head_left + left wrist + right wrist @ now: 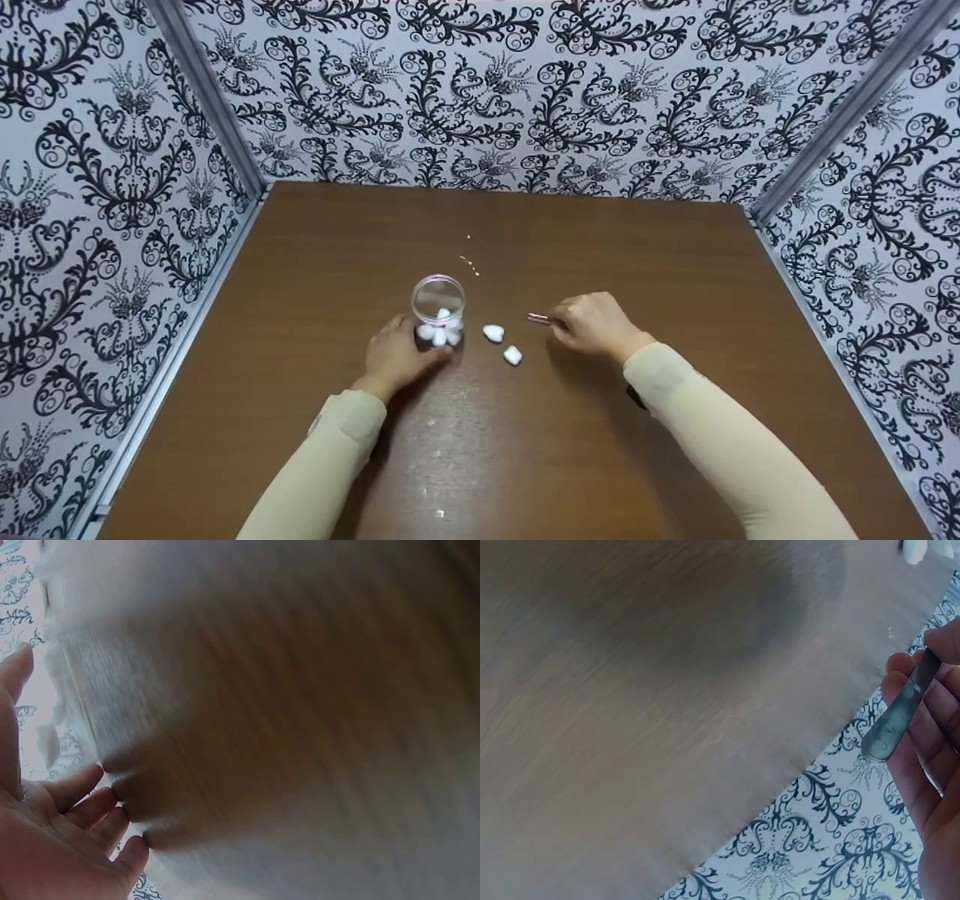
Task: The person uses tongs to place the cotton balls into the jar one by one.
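Note:
A clear round jar [438, 300] stands on the brown table with several white cotton balls [440, 335] inside. My left hand [401, 356] holds the jar low on its left side, the thumb in front and the fingers partly hidden behind it. In the left wrist view, the fingers [90, 806] are spread from the thumb, with blurred cotton beyond. My right hand [596, 326] pinches slim metal tweezers [538, 318] pointing left; their flat, rounded end [889, 731] shows in the right wrist view. Two loose cotton balls, one upper [493, 333] and one lower [512, 355], lie between the hands.
Small bright specks [470, 264] show on the table [600, 247] behind the jar. Patterned black-and-white panels [487, 97] with grey metal posts [217, 97] enclose the back and both sides.

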`<state>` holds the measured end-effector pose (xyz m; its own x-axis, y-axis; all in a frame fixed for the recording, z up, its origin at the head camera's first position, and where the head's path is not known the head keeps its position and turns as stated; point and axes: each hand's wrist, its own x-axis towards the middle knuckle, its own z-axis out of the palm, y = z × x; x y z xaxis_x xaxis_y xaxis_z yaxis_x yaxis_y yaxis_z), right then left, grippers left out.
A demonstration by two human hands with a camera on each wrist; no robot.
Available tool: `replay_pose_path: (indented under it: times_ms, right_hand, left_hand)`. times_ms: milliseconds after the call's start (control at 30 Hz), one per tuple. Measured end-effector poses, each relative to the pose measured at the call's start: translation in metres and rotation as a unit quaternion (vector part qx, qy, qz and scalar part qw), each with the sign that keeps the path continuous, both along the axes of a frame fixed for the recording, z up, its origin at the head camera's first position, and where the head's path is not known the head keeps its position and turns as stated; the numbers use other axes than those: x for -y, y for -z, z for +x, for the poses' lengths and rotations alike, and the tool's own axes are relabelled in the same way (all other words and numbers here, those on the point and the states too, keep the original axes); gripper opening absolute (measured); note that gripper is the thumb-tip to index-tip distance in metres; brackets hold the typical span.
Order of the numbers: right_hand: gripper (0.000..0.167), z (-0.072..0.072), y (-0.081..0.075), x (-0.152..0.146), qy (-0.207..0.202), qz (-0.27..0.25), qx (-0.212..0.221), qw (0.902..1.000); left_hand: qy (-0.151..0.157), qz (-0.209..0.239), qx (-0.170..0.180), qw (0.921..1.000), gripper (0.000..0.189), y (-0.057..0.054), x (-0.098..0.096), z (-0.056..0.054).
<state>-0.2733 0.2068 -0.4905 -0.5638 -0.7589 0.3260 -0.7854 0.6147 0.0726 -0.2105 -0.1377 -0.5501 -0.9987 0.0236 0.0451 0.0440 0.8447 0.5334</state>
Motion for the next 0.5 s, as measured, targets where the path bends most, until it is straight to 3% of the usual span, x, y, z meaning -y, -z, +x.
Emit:
replay_pose_path:
  times_ms: [500]
  right_hand:
    - [0.016, 0.001, 0.005, 0.033, -0.036, 0.041, 0.009, 0.9985]
  left_hand:
    - [0.0, 0.004, 0.006, 1.0, 0.083, -0.002, -0.001, 0.0]
